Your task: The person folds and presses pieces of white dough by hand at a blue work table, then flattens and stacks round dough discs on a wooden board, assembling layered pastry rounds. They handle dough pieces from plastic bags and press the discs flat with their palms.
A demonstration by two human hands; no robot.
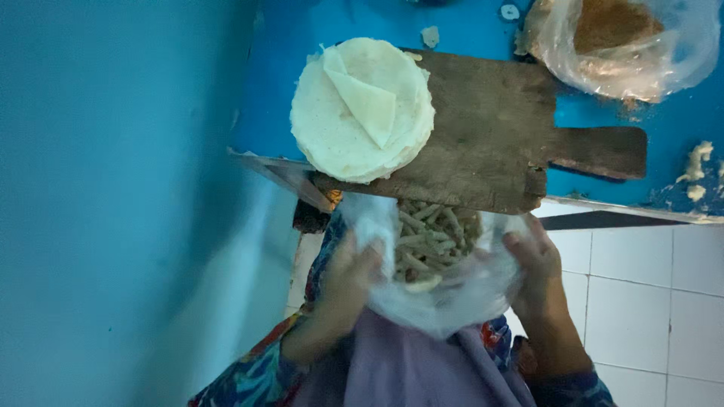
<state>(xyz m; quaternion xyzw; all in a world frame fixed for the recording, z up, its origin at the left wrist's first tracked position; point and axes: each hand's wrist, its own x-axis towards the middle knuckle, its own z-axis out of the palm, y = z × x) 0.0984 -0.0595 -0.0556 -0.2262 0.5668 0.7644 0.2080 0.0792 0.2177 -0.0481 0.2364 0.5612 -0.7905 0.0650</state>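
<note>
Both hands are busy with the same thing: the left hand [343,283] and the right hand [537,279] each grip a side of a clear plastic bag [445,294], fingers curled into the film and holding its mouth apart. Inside sits a pile of short, pale rolled sticks [431,241], finger-shaped, with a yellowish one near the bottom of the heap. The bag hangs just below the near edge of the blue tabletop [483,30], right against the person's lap, over lilac cloth [415,369] and patterned floral sleeves [249,377].

Up on the tabletop there's a worn wooden cutting board [490,128] with a handle pointing toward the right edge, and the board's near side overhangs the table's near edge. A stack of thin round white wrappers [362,109] sits on the board's left end, sticking out past it, with one wrapper folded into a triangle on top. By the far right corner is another plastic bag holding brown crumbs [618,45]. Small bits of pale dough [697,162] are scattered along the right edge, and a couple more near the far edge.

Room-wise: a plain blue wall [113,203] fills the left side, and white floor tiles [648,301] show on the lower right.
</note>
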